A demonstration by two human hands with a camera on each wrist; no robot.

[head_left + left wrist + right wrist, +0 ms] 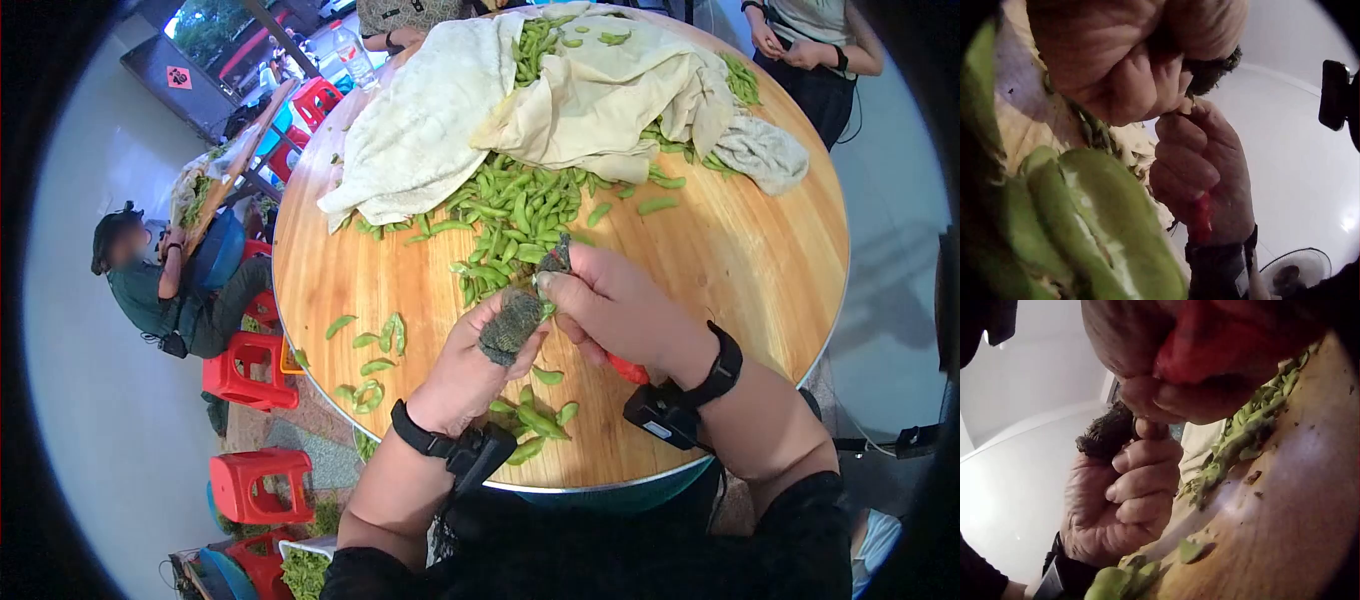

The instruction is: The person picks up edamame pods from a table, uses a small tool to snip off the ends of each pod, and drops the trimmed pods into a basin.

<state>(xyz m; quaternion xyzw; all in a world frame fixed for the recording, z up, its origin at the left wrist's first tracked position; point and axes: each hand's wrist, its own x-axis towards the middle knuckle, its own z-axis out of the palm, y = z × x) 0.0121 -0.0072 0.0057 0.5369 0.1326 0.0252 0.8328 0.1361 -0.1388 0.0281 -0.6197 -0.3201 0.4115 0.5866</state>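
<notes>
Both hands meet above the near middle of a round wooden table [740, 290], fingertips close together at a small green pod [547, 308]. A dark green rough cover [510, 326] lies over part of the left hand [465, 360], whose fingers curl and pinch at the pod. The right hand [635, 310] has its thumb against the pod and a dark patterned cover [556, 256] at its fingertip. Its lower fingers curl round a red object [628, 370], also in the right wrist view [1210, 344]. The fingers partly hide the pod.
Green pods [525, 205] are heaped beyond the hands, partly under pale cloths [420, 110]. More pods [540, 420] lie near the front edge and at left. A bottle [353, 55] stands at the back; red stools [262, 485] and a seated person [150, 280] are at left.
</notes>
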